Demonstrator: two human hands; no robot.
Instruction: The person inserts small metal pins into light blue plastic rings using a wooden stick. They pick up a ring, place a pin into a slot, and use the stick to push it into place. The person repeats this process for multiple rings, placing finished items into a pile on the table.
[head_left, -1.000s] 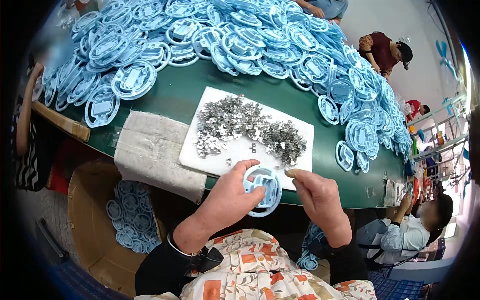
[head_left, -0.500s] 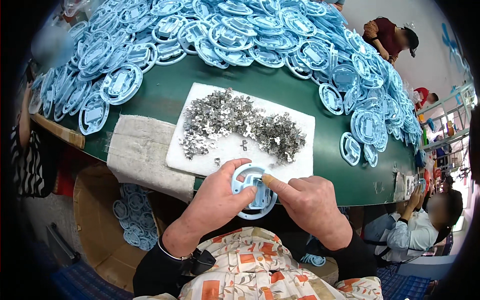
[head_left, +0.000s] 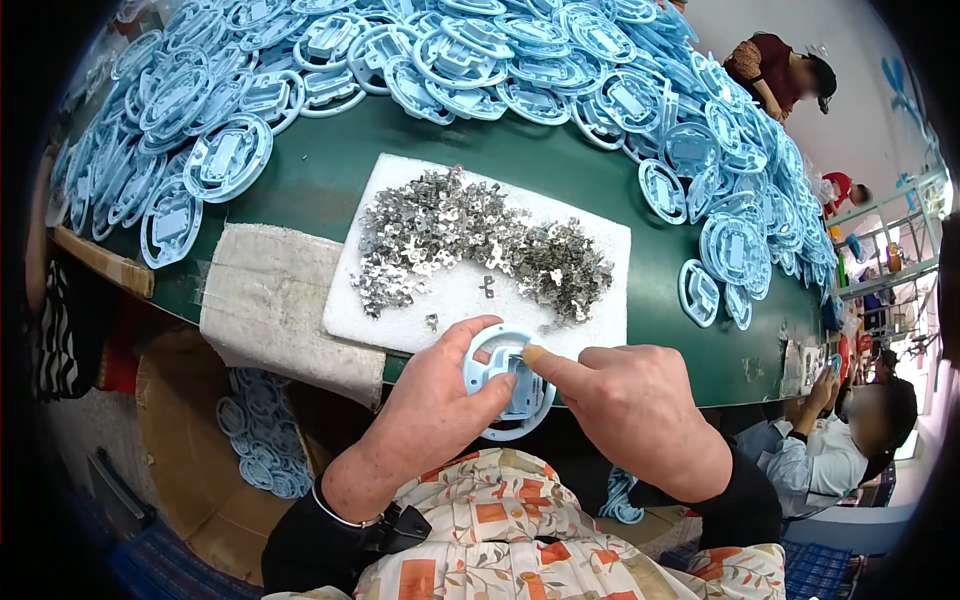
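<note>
My left hand (head_left: 432,400) grips a light blue round plastic part (head_left: 522,402) by its left side, thumb on its inner frame. It is an open ring with a boxy recess in the middle, tilted above the table's near edge. My right hand (head_left: 640,410) is curled, and one yellowish-covered fingertip presses at the recess's upper end. Whether a small piece lies under that fingertip is hidden. Just beyond my hands, a heap of small shiny metal clips (head_left: 430,235) lies on a white foam board (head_left: 350,310). One loose clip (head_left: 487,287) sits apart from the heap.
A large pile of similar blue parts (head_left: 460,60) covers the far side of the green table (head_left: 330,140). Left of the board lies a whitish cloth-like pad (head_left: 270,290). A cardboard box (head_left: 180,440) below holds more parts. A person (head_left: 820,450) works at right.
My right hand and wrist have swung slightly outward to the right, its fingertip still on the blue part. My left hand keeps its grip. The view has shifted slightly.
</note>
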